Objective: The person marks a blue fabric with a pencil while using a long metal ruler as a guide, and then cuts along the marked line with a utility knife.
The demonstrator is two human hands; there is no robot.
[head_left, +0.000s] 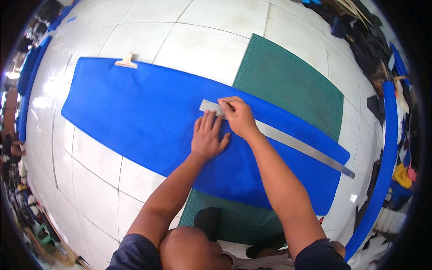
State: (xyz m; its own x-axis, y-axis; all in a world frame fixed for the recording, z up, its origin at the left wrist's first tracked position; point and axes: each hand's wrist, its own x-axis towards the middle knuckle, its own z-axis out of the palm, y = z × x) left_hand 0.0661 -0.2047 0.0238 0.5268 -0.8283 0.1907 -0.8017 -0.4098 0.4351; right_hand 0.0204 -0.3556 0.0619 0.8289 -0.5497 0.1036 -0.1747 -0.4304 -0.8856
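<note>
A large blue sheet of fabric-like material lies flat across the floor. On it a long metal ruler runs slantwise, its right end reaching past the sheet's edge. My left hand is open, fingers spread, with the fingertips pressing the ruler near its left end. Closed in a pinch, my right hand is over the ruler just beside the left fingers; whatever is between its fingertips is too small to make out. A pale wide clip grips the sheet's far left edge.
A green cutting mat sticks out from under the sheet at the far side, and green matting also shows near my feet. White tiles surround it. A long blue strip and piled dark cloth line the right side.
</note>
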